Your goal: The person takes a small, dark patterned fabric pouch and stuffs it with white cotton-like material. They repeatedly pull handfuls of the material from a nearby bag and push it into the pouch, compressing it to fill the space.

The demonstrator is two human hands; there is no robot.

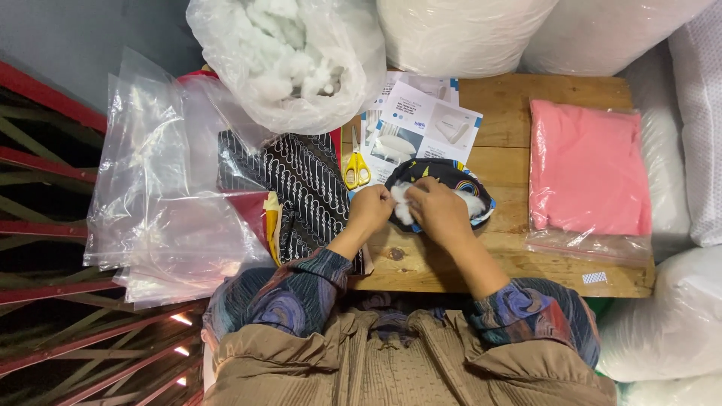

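A small dark fabric cover (459, 174) with coloured rainbow prints lies on the wooden table (526, 105), its opening showing white fibre stuffing (472, 203). My left hand (370, 210) grips the cover's left edge. My right hand (438, 210) is closed on a tuft of white stuffing (401, 200) at the opening, the two hands almost touching. Both forearms wear dark patterned sleeves.
Yellow-handled scissors (356, 167) lie just left of the cover beside printed paper sheets (425, 124). A clear bag of white stuffing (289, 60) stands behind. Black patterned fabric (308, 188) and clear plastic bags (158, 188) lie left; a bagged pink cloth (587, 169) lies right.
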